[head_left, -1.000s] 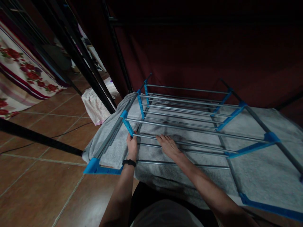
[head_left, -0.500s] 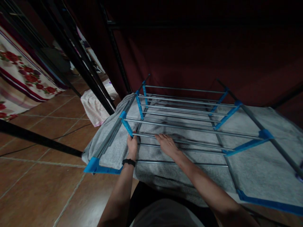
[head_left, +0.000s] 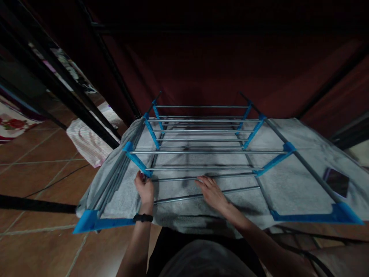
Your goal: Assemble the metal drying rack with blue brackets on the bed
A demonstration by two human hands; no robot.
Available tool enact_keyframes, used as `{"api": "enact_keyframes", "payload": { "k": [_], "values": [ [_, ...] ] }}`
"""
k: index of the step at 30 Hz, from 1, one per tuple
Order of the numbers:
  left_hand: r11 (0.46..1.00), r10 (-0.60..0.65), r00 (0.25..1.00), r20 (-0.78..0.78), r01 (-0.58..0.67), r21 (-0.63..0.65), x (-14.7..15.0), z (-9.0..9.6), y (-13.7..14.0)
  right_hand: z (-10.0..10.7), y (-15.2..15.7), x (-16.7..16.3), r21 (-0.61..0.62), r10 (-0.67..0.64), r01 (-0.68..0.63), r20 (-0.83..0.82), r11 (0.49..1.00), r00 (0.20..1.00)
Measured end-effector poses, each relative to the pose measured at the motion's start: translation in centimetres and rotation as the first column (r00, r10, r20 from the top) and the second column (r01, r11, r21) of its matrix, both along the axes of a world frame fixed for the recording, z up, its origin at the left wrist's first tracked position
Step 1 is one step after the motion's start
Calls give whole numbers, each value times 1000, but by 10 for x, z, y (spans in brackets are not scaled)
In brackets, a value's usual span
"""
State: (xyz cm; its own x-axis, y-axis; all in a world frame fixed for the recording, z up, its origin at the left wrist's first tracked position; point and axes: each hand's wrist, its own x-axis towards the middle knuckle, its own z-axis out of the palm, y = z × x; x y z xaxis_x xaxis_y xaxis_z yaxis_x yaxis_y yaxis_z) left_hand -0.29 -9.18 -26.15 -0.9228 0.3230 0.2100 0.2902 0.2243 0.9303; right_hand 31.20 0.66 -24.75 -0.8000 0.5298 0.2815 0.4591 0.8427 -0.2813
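My left hand (head_left: 145, 190) is sitting half-curled at the bracket (head_left: 140, 163), seven o'clock, grip unclear; my right hand (head_left: 212, 193) is lying loosely open over a rod (head_left: 173, 179), five o'clock.

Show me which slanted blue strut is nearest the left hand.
The front-left slanted strut: its lower end reaches the left hand; the other slanted struts sit farther away.
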Motion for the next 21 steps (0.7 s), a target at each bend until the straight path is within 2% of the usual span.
{"api": "enact_keyframes", "payload": {
  "k": [3,7,11,16,17,19,21],
  "values": [
    [995,42,998,-50,-46,-94,5,0,-5,-14,11,27,-27,-167,166,-20,986,986],
    [986,2,974,-224,-40,-164,22,5,-7,-16,33,49,-35,-264,264,1,964,964],
    [965,-181,929,-324,104,-240,44,8,-1,-14,50,56,-10,-314,315,65,949,947],
    [885,-421,824,-378,282,-372,65,1,5,-13,59,49,10,-297,300,173,954,939],
    [870,-442,810,-385,282,-404,67,1,4,-13,58,46,11,-285,288,190,958,940],
    [864,-402,829,-390,202,-462,65,1,0,-13,56,39,16,-261,263,204,965,944],
    [875,-258,890,-377,50,-482,54,3,-3,-14,54,30,21,-225,225,195,974,955]
  ]
}}
